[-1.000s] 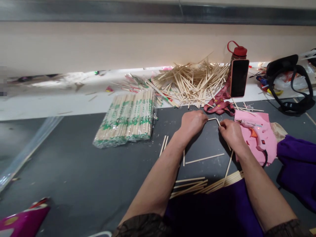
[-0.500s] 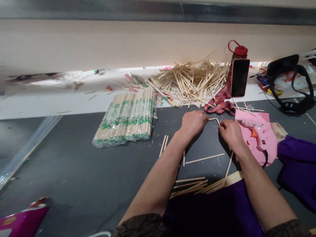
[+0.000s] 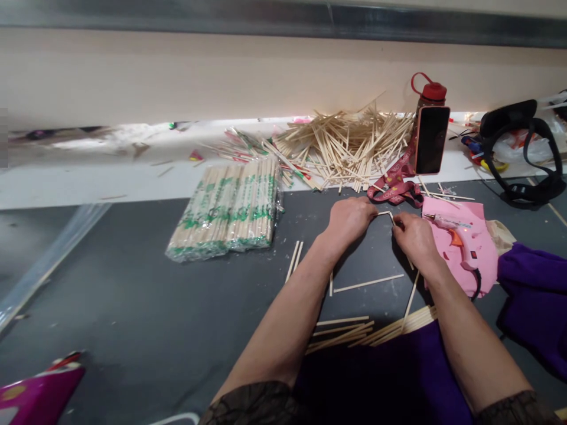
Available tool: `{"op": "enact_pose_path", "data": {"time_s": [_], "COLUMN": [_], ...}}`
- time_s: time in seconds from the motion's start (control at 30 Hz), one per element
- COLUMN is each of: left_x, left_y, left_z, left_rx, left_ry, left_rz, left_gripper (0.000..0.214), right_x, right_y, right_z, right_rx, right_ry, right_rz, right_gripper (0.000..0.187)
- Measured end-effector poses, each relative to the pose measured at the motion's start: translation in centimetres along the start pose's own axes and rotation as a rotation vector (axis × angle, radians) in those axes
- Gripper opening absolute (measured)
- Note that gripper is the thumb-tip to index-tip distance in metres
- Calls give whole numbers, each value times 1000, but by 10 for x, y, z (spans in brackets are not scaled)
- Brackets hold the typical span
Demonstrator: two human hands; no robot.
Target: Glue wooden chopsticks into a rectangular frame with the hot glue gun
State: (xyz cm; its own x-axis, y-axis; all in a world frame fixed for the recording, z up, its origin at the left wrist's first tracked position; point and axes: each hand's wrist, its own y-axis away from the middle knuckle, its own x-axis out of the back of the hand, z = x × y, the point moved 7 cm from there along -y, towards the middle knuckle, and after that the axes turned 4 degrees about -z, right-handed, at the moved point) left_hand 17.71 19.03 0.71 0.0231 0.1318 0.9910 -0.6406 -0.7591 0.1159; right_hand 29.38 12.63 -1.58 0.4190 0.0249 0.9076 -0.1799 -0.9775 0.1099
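Note:
My left hand (image 3: 348, 219) is closed, pinching one end of a short wooden stick (image 3: 383, 213) that lies across the dark mat. My right hand (image 3: 413, 236) is closed too, pinching a second stick (image 3: 410, 300) that runs down toward me; the two sticks meet at a corner between my hands. A loose stick (image 3: 367, 283) lies just below my hands. More sticks (image 3: 349, 332) are gathered near my lap.
A wrapped pack of sticks (image 3: 225, 211) lies to the left. A big loose heap of sticks (image 3: 349, 147) sits on the white ledge beside a phone (image 3: 432, 140) leaning on a red-capped bottle (image 3: 429, 92). A glue gun (image 3: 456, 236) rests on pink foam (image 3: 476, 260) at right.

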Motion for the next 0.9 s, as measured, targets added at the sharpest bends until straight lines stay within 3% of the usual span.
{"op": "enact_pose_path", "data": {"time_s": [0.9], "left_x": [0], "left_y": [1], "left_z": [6], "left_rx": [-54], "left_ry": [-50], "left_rz": [-44], "left_gripper": [30], "right_x": [-2], "right_y": [0], "right_z": [-7], "right_rx": [21], "right_ry": [51], "right_rz": [-10], "right_gripper": [27]}}
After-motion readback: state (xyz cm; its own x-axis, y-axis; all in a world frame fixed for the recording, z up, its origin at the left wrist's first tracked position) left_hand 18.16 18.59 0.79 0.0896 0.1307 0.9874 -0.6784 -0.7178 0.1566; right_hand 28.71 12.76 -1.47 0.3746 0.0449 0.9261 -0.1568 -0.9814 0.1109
